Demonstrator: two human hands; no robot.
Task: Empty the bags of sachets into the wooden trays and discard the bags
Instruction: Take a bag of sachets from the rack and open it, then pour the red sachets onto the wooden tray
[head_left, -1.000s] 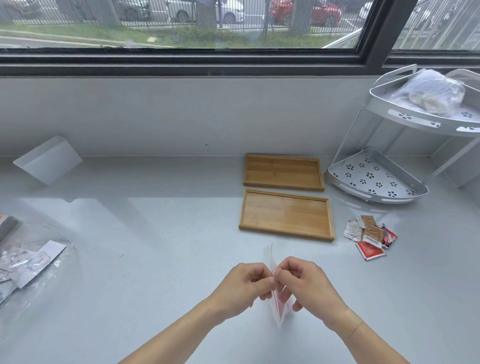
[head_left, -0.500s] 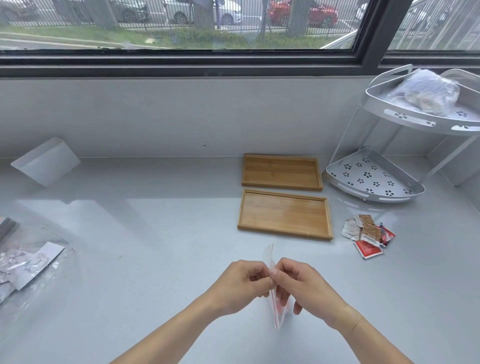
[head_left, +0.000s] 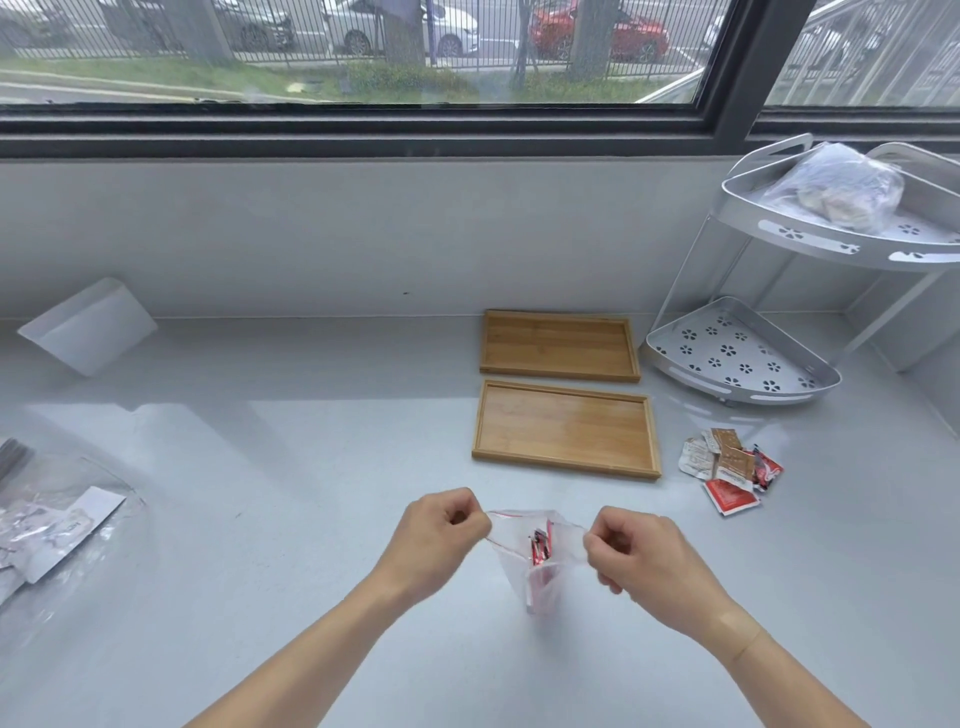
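Observation:
A small clear zip bag (head_left: 535, 561) with a red seal hangs above the counter, its mouth pulled wide. Red sachets (head_left: 539, 548) show inside it. My left hand (head_left: 441, 535) pinches the left lip of the bag and my right hand (head_left: 639, 561) pinches the right lip. Beyond the hands lie two wooden trays with nothing in them, the near tray (head_left: 566, 428) and the far tray (head_left: 558, 345). A loose pile of brown, white and red sachets (head_left: 730, 467) lies on the counter to the right of the near tray.
A white two-tier corner rack (head_left: 737, 358) stands at the back right, a filled plastic bag (head_left: 836, 187) on its upper shelf. Another clear bag of sachets (head_left: 57, 525) lies at the left edge. A white block (head_left: 85, 325) leans on the back wall.
My hands have moved apart, pulling the bag's sealed mouth open. The bag was held flat and edge-on between touching hands before.

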